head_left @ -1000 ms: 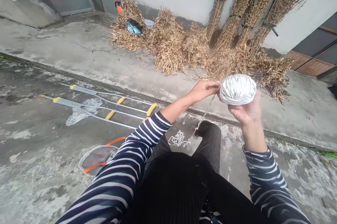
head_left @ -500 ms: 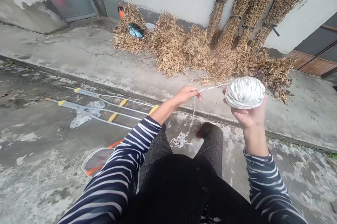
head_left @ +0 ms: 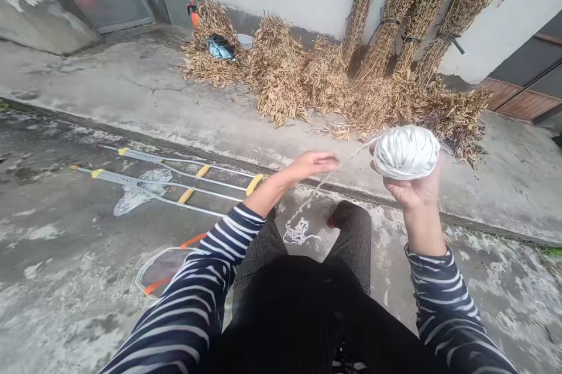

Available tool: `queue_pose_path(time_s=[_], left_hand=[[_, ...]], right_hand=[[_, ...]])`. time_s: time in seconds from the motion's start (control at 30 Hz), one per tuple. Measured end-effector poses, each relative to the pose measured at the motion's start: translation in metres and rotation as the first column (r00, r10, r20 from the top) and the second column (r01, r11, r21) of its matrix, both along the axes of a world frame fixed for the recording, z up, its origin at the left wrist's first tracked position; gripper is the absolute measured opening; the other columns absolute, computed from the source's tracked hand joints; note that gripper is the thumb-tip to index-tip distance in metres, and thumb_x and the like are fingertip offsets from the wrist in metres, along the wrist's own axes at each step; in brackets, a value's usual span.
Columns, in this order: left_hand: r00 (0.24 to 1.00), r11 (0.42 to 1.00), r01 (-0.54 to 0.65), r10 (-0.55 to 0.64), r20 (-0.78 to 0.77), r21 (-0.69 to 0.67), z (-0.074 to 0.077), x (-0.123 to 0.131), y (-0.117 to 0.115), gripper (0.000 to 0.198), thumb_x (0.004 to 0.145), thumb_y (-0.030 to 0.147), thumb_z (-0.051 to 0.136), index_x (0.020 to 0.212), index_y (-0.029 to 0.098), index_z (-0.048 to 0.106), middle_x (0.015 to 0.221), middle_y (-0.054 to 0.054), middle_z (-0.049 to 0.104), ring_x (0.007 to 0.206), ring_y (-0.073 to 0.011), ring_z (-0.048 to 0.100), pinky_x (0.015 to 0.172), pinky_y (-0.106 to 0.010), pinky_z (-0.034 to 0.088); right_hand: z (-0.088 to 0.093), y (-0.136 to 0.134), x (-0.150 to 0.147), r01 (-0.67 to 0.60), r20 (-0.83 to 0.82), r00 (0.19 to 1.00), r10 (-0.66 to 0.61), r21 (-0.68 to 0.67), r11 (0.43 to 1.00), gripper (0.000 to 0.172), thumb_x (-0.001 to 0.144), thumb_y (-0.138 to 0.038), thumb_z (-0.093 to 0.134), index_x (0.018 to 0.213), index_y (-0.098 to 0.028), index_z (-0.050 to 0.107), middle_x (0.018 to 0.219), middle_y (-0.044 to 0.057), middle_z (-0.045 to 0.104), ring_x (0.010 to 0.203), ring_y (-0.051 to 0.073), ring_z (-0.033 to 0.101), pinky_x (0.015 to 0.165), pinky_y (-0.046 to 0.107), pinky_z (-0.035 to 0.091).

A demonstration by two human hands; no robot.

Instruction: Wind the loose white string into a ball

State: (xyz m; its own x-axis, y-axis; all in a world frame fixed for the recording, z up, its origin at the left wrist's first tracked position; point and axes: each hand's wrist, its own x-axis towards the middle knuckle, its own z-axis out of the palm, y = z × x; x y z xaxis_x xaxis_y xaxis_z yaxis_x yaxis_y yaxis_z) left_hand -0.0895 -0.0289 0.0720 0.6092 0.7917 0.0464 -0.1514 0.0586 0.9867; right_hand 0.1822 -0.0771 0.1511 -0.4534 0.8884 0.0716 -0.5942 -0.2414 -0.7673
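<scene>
White ball [head_left: 407,153] thick, loose cord [head_left: 299,232] left over

I see the right hand [head_left: 416,191] gripping the ball from beneath. Left of the ball, the left hand [head_left: 311,165] blurs near a thin strand [head_left: 363,147]; whether it pinches I cannot tell. Much looks wound already; the loose cord heaped on the ground, low and left of the ball, is not.

Worn here are white-striped navy sleeves [head_left: 188,298], a black garment [head_left: 281,315] and dark grey trousers [head_left: 355,245]
</scene>
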Motion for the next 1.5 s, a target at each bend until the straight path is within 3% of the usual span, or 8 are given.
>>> queue_pose_path(time_s=[0.1, 0.17, 0.33, 0.47, 0.63, 0.93, 1.3, 1.5], left_hand=[[0.987, 0.994, -0.038, 0.022, 0.161, 0.098, 0.021, 0.031, 0.007, 0.046, 0.082, 0.038, 0.086, 0.122, 0.017, 0.074, 0.128, -0.012, 0.076, 0.121, -0.0222, 0.069, 0.115, -0.043, 0.044], [0.98, 0.987, -0.05, 0.02, 0.196, 0.15, 0.031, 0.044, 0.009, 0.038, 0.086, 0.036, 0.083, 0.118, 0.017, 0.076, 0.118, -0.011, 0.079, 0.112, -0.02, 0.071, 0.11, -0.041, 0.048], [0.999, 0.966, 0.052, -0.053, -0.003, 0.253, 0.049, 0.042, 0.006, 0.026, 0.095, 0.034, 0.07, 0.081, 0.014, 0.078, 0.066, -0.002, 0.07, 0.074, -0.0122, 0.067, 0.09, -0.031, 0.052], [0.995, 0.956, 0.004, 0.024, -0.092, 0.292, 0.055, 0.026, 0.006, 0.027, 0.091, 0.025, 0.067, 0.066, 0.014, 0.072, 0.065, -0.002, 0.07, 0.071, -0.0108, 0.066, 0.084, -0.027, 0.05], [0.999, 0.982, -0.017, 0.025, -0.039, 0.19, 0.049, 0.008, 0.014, 0.018, 0.085, 0.024, 0.067, 0.072, 0.014, 0.072, 0.062, -0.003, 0.069, 0.077, -0.0147, 0.071, 0.088, -0.029, 0.054], [0.97, 0.98, 0.2, -0.196, 0.147, -0.012, 0.035, -0.005, 0.027, 0.028, 0.085, 0.037, 0.075, 0.069, 0.015, 0.067, 0.052, -0.001, 0.059, 0.072, -0.0164, 0.071, 0.102, -0.039, 0.055], [0.925, 0.925, 0.351, -0.366, -0.101, -0.144, 0.018, -0.011, 0.04, 0.055, 0.071, 0.061, 0.091, 0.058, 0.016, 0.063, 0.046, 0.001, 0.053, 0.062, -0.0159, 0.065, 0.085, -0.037, 0.057], [0.894, 0.89, 0.429, -0.443, -0.071, -0.158, 0.009, 0.015, 0.023, 0.056, 0.075, 0.058, 0.089, 0.053, 0.015, 0.061, 0.043, -0.001, 0.051, 0.061, -0.0179, 0.066, 0.086, -0.04, 0.058]], right_hand=[[-0.014, 0.0, -0.008, 0.002, 0.012, 1.0, -0.001, -0.08, 0.997, 0.063, 0.082, -0.06, 0.072, 0.136, -0.031, 0.062, 0.121, 0.01, 0.075, 0.08, 0.018, 0.07, 0.039, 0.014, 0.046], [-0.02, -0.001, -0.008, 0.005, 0.032, 0.999, -0.001, -0.122, 0.993, 0.063, 0.082, -0.061, 0.07, 0.137, -0.029, 0.062, 0.119, 0.01, 0.075, 0.074, 0.017, 0.068, 0.038, 0.016, 0.046], [-0.024, -0.008, -0.002, 0.045, 0.033, 0.999, -0.04, -0.164, 0.985, 0.06, 0.076, -0.057, 0.074, 0.129, -0.029, 0.066, 0.113, 0.01, 0.077, 0.077, 0.023, 0.073, 0.036, 0.02, 0.048], [-0.027, -0.017, -0.008, 0.14, 0.016, 0.99, -0.14, -0.184, 0.973, 0.055, 0.071, -0.053, 0.078, 0.122, -0.031, 0.07, 0.115, 0.009, 0.078, 0.101, 0.03, 0.076, 0.047, 0.029, 0.06], [-0.029, -0.025, -0.022, 0.279, 0.023, 0.96, -0.279, -0.135, 0.951, 0.062, 0.063, -0.05, 0.085, 0.119, -0.029, 0.071, 0.112, 0.006, 0.079, 0.103, 0.03, 0.077, 0.076, 0.047, 0.067], [-0.023, -0.021, -0.021, 0.167, 0.205, 0.963, -0.176, 0.06, 0.984, 0.096, 0.044, -0.052, 0.092, 0.133, -0.029, 0.062, 0.106, 0.014, 0.079, 0.08, 0.033, 0.079, 0.058, 0.043, 0.063], [-0.019, -0.016, -0.02, 0.06, 0.146, 0.987, -0.067, 0.049, 0.997, 0.084, 0.042, -0.047, 0.094, 0.12, -0.024, 0.071, 0.108, 0.014, 0.079, 0.096, 0.034, 0.077, 0.077, 0.048, 0.065], [-0.021, -0.009, -0.021, 0.221, 0.176, 0.961, -0.215, -0.019, 0.975, 0.075, 0.044, -0.049, 0.089, 0.114, -0.029, 0.07, 0.104, 0.01, 0.079, 0.104, 0.038, 0.075, 0.084, 0.058, 0.064]])
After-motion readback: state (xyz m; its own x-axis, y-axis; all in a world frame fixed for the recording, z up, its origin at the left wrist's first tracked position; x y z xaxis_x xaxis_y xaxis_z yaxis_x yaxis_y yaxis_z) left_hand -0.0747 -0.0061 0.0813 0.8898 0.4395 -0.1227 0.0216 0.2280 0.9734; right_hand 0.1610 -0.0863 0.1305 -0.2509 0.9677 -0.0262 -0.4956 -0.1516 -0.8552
